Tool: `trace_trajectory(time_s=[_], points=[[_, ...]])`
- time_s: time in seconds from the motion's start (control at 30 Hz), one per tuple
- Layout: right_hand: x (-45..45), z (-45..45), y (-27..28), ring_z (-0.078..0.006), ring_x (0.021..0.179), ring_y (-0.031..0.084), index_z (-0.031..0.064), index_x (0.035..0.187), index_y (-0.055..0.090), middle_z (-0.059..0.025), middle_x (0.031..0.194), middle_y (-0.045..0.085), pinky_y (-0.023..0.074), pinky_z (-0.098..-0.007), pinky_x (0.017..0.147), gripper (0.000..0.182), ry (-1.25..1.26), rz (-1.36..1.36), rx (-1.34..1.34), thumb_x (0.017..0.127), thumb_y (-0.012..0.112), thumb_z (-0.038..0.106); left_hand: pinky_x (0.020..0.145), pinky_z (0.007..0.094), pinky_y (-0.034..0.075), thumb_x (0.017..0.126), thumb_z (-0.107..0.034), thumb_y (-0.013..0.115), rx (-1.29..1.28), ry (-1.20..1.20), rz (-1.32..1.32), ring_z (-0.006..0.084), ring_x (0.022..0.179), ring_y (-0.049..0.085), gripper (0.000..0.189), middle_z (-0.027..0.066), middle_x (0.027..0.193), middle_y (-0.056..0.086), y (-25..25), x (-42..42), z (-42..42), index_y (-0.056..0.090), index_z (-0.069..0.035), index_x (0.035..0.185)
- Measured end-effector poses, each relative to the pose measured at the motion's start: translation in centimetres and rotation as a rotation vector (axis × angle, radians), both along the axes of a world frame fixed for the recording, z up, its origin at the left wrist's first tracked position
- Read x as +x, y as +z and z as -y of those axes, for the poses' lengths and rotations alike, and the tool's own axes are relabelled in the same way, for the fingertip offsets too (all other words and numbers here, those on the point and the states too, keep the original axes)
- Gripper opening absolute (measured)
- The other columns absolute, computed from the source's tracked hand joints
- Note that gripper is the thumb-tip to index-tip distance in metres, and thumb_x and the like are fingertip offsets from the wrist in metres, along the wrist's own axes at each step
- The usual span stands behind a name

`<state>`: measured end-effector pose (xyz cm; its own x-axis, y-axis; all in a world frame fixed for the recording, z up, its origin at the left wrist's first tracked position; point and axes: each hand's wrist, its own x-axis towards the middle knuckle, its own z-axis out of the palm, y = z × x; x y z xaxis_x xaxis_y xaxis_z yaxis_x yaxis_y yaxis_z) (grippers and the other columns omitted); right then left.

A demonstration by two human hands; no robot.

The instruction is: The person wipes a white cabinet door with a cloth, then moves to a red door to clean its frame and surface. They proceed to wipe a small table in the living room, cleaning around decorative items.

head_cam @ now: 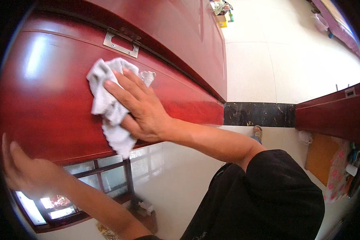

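My right hand (147, 108) presses a crumpled white ribbed cloth (108, 93) flat against a glossy red wooden door jamb (63, 117). Part of the cloth hangs below the palm, near the jamb's lower edge. Just above the cloth, a screwed metal hinge leaf (121, 46) sits where the jamb meets a red panelled door (180, 27). At the far left, my left hand (30, 171) has its fingers apart and holds nothing. It is blurred and overlaps the jamb's edge; whether it touches the wood I cannot tell.
A black marbled threshold strip (258, 114) crosses the pale tiled floor (249, 69). Opposite stands another red jamb (327, 111) with a metal plate (350, 92). A sandalled foot (257, 132) is near the threshold. Below left is a dark-framed glass-paned structure (108, 174); an orange-brown board (321, 159) stands right.
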<state>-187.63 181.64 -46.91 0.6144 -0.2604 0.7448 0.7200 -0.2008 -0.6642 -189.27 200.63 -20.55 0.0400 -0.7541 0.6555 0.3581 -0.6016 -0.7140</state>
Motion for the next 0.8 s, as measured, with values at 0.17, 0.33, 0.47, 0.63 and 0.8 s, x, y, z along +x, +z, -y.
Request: trace_trajectory(time_s=[0.17,0.33,0.47,0.63,0.8], points=[[1.5,-0.8,-15.0,-0.0412,0.134,0.043,0.0114,0.148,0.039,-0.0249,0.142,0.046,0.0356,-0.0459,0.11,0.06,-0.028,-0.433,0.425,0.09,0.054,0.01,0.08,0.0299,0.058,0.102,-0.018,0.053,0.056,0.085,0.03,0.0151,0.098,0.069,0.024,0.0042,0.112,0.072,0.3,-0.3,-1.3,0.075,-0.013,0.109],[-1.1,-2.0,-35.0,-0.0334,0.123,0.055,0.0156,0.153,0.027,-0.0193,0.133,0.056,0.0428,-0.0409,0.101,0.059,0.206,-1.234,0.895,0.1,0.049,0.027,0.08,0.0301,0.058,0.101,-0.018,0.053,-0.165,-0.169,-0.103,0.0136,0.098,0.069,0.023,0.0038,0.111,0.073,-0.7,0.0,1.2,0.075,-0.012,0.107],[-2.0,-2.9,-32.5,-0.0219,0.113,0.055,0.0219,0.153,0.027,-0.009,0.127,0.056,0.0454,-0.0353,0.093,0.059,0.153,-1.148,0.926,0.101,0.051,0.036,0.084,0.0309,0.058,0.101,-0.019,0.053,-0.081,-0.143,-0.101,0.0145,0.099,0.069,0.024,0.0047,0.109,0.073,0.0,-0.2,0.4,0.075,-0.01,0.106],[-0.4,-1.9,-13.3,-0.0288,0.123,0.053,0.0092,0.152,0.03,-0.0166,0.139,0.052,0.0434,-0.0384,0.103,0.062,0.117,-0.604,0.485,0.096,0.056,0.014,0.088,0.0324,0.058,0.101,-0.019,0.054,-0.303,-0.261,-0.218,0.0168,0.102,0.07,0.024,0.0062,0.11,0.073,-1.8,0.0,-0.3,0.074,-0.009,0.106],[-5.4,-2.3,-2.5,-0.0421,0.146,0.026,0.0123,0.15,0.039,-0.0214,0.157,0.029,0.0288,-0.0507,0.115,0.078,0.09,-0.021,-0.058,0.076,0.062,0.009,0.09,0.0347,0.057,0.1,-0.02,0.054,-0.301,-0.337,-0.233,0.0165,0.103,0.069,0.024,0.0088,0.112,0.072,-1.6,0.2,2.5,0.074,-0.008,0.107]])
